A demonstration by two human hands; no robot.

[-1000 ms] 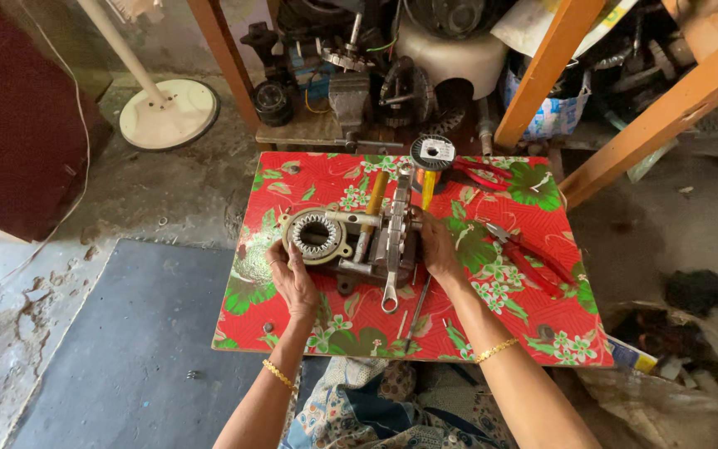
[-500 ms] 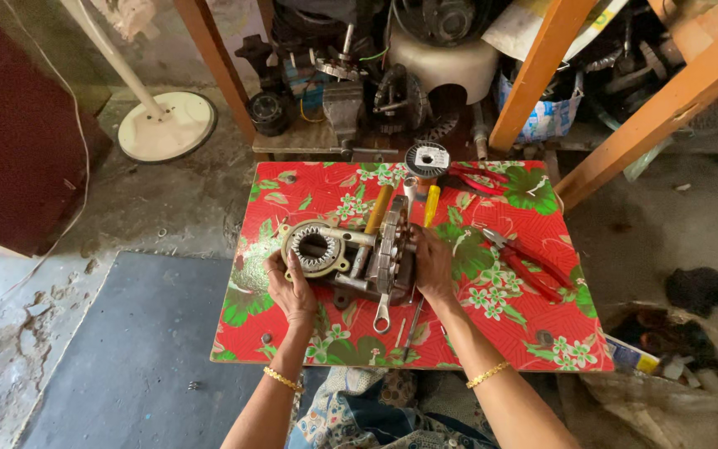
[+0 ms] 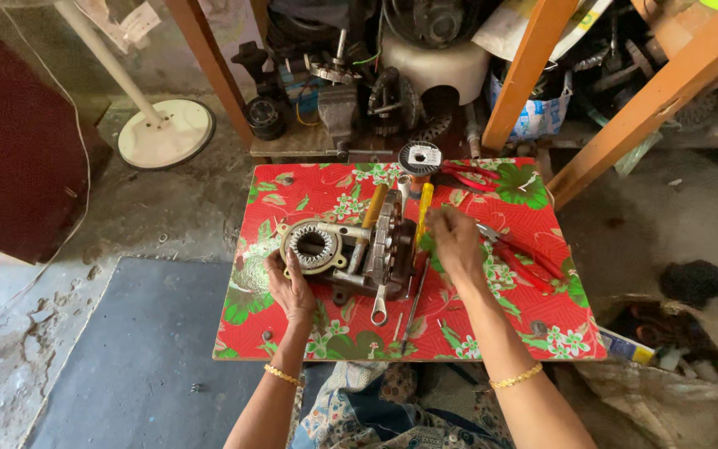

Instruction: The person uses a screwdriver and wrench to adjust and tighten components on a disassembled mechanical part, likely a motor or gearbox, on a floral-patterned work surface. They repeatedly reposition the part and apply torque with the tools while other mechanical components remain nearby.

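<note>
1. Cluttered workshop floor; a low worktop [image 3: 533,324] with red floral cover sits before wooden frames.
2. Left hand [image 3: 291,287] cups the round grey metal stator ring [image 3: 312,246] at centre-left.
3. Dark metal motor housing [image 3: 380,249] could tip if nudged.
4. Right hand [image 3: 455,241], fingers loosely curled, holds nothing beside the yellow-handled screwdriver [image 3: 422,216].

A cramped repair workshop on a rough concrete floor: a low board [image 3: 292,333] with a red floral cover carries a dismantled motor [image 3: 351,249] and pliers [image 3: 517,254], motor parts [image 3: 359,91] clutter 12 o'clock, a fan base [image 3: 165,133] lies at 10 o'clock
</note>
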